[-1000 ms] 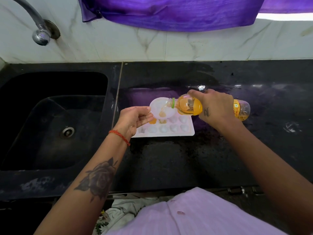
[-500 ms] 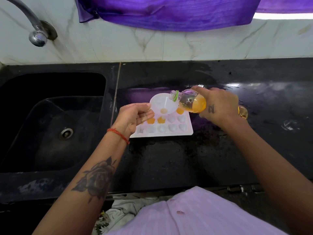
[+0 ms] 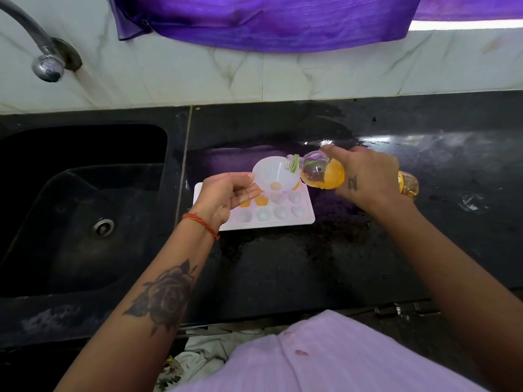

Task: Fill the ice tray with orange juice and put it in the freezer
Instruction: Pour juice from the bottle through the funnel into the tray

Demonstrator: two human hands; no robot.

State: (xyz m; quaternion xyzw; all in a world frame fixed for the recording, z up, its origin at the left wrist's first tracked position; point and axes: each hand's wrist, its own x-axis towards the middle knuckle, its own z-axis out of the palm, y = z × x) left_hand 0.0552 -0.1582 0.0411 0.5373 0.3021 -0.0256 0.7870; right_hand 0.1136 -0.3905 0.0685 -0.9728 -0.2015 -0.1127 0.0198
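Head view: your right hand (image 3: pixel 365 176) grips the bottle (image 3: pixel 322 172), neck pointing left into the funnel (image 3: pixel 276 175) pinched by your left hand (image 3: pixel 226 195) over the tray (image 3: pixel 307 219).

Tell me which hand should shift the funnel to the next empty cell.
Left. The left hand already holds the funnel over the tray; the right hand is busy tilting the bottle at the funnel's rim.

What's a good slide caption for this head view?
Right hand tips juice bottle into white funnel over ice tray.
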